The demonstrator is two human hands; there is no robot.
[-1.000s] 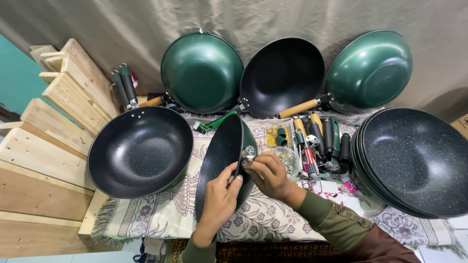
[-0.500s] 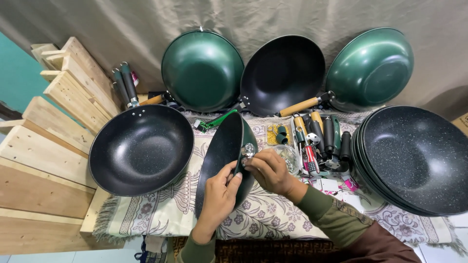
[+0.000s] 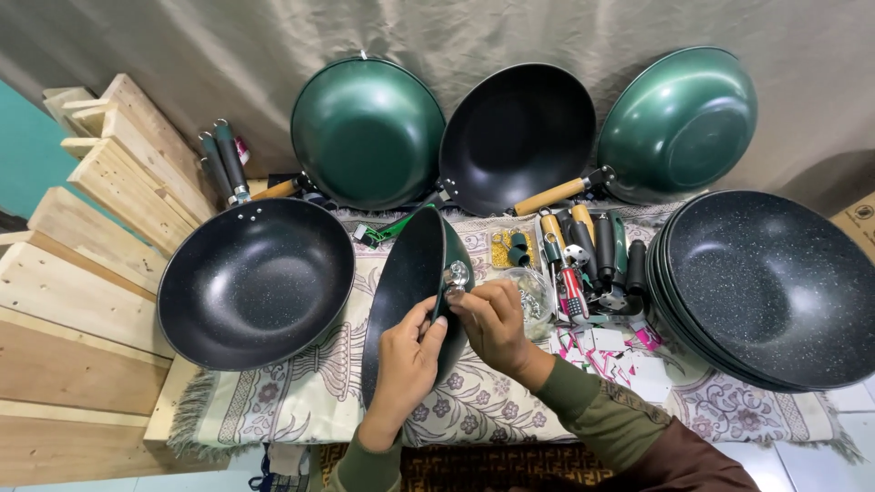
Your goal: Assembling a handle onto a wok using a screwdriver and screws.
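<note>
My left hand (image 3: 407, 351) grips the rim of a wok (image 3: 406, 292) tipped on edge, while my right hand (image 3: 492, 319) pinches a small metal fitting (image 3: 456, 273) against its rim. The wok stands mid-cloth (image 3: 301, 401), near the front edge. More woks lean along the back curtain (image 3: 273, 46); wooden planks (image 3: 64, 301) lie left.

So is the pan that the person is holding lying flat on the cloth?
No, the pan is held up on its edge between the left hand and the right hand above the patterned cloth.
</note>
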